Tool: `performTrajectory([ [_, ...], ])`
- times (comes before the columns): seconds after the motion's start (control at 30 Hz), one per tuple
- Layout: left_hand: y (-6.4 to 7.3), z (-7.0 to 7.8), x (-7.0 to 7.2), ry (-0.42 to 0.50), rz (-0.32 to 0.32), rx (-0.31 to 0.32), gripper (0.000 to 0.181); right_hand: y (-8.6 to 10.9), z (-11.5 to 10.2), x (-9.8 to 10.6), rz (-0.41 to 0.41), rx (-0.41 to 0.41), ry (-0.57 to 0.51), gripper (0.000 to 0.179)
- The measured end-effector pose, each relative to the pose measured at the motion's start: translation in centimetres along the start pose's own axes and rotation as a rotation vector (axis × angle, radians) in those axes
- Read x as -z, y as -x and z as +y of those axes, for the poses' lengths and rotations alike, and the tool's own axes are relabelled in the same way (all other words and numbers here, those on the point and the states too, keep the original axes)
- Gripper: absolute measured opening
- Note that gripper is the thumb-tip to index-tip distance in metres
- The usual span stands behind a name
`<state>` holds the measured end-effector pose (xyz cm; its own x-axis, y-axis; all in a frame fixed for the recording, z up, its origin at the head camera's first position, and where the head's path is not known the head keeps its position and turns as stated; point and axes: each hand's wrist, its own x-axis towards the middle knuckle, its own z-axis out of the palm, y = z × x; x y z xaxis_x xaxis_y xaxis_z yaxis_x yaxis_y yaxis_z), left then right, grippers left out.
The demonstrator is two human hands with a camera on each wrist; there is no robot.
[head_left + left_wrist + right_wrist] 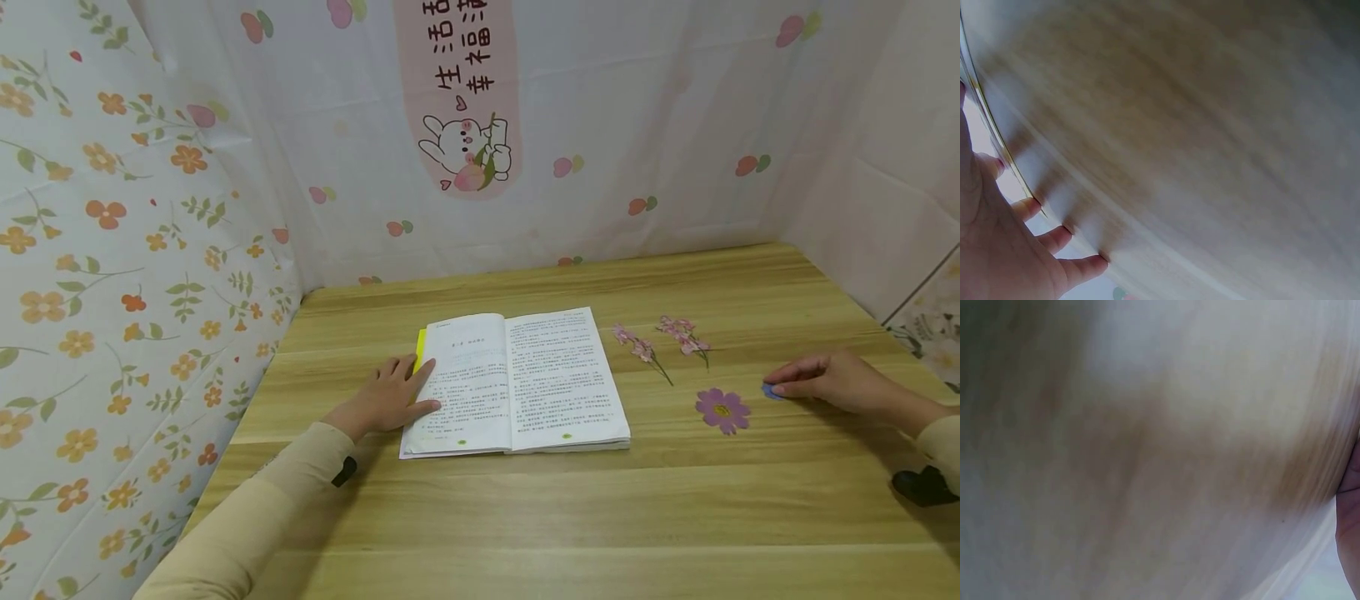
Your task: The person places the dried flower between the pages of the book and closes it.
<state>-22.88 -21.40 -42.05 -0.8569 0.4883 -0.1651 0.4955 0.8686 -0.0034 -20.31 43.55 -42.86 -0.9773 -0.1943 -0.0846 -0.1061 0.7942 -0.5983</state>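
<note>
An open book (558, 379) with printed pages lies in the middle of the table. My left hand (386, 396) rests at its left edge, fingers spread, the thumb and a finger on the page margin. In the left wrist view the fingertips (1088, 267) touch the table. Over on the right, my right hand (843, 383) pinches a small blue flower (770, 390) at the tabletop, its shape mostly covered by the fingers. A flat purple flower (722, 410) lies between that hand and the book. Only a sliver of the right hand (1349, 531) shows in the right wrist view.
Two pink flower sprigs, a left one (642, 350) and a right one (685, 337), lie right of the book. A yellow edge (420, 346) sticks out under the book's left side. Patterned cloth (585, 108) hangs behind the wooden table (525, 525).
</note>
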Motion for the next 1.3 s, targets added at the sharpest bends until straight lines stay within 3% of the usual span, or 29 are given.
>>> performTrajectory([
  [0.27, 0.3, 0.5, 0.5, 0.002, 0.005, -0.005, 0.078, 0.6, -0.6, -0.1, 0.035, 0.033, -0.011, 0.018],
  [0.43, 0.4, 0.5, 0.7, 0.015, -0.003, -0.001, 0.078, 0.5, -1.3, 0.1, 0.003, -0.031, -0.04, 0.031],
  [0.6, 0.4, 0.5, 0.6, 0.021, -0.01, 0.001, 0.078, -0.3, -2.7, 0.3, -0.041, -0.103, -0.137, 0.046],
  [0.8, 0.2, 0.2, 0.3, 0.018, -0.008, -0.005, 0.079, -1.0, -5.4, 0.4, -0.077, -0.068, -0.195, 0.049],
  [0.97, 0.1, 0.3, 0.1, 0.028, -0.004, -0.007, 0.079, -2.0, -7.3, -0.4, -0.101, -0.014, -0.326, 0.042],
  [1.07, 0.2, 0.3, 0.1, 0.024, -0.001, -0.005, 0.079, -2.7, -8.4, -1.2, -0.124, 0.017, -0.458, 0.038],
  [1.3, -0.1, 0.0, -0.3, 0.01, 0.004, -0.004, 0.079, -4.4, -12.1, -2.9, -0.146, 0.03, -0.71, 0.012],
])
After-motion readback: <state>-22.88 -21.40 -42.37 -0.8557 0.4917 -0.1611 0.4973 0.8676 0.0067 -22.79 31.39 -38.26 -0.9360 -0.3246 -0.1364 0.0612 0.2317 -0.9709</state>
